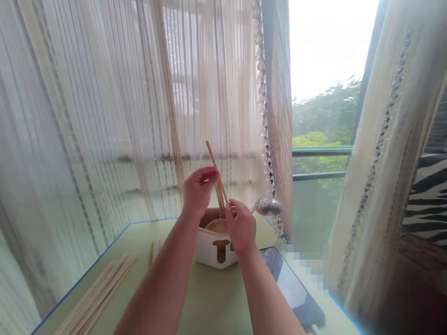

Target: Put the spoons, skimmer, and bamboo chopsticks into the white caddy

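My left hand (199, 188) pinches the upper part of a bundle of wooden chopsticks (213, 165) that stand tilted in a white utensil holder (209, 251). My right hand (240, 225) is closed round the lower part of the same chopsticks, just above the holder's rim. A wooden spoon bowl (217, 225) shows inside the holder. A perforated metal ladle (267, 205) sticks out of it to the right.
The holder stands on a pale green table (209, 298) with a blue edge. Several loose chopsticks (98, 293) lie at the left front. A dark phone (293, 286) lies at the right. Sheer curtains (139, 107) hang close behind the table, with an open window at the right.
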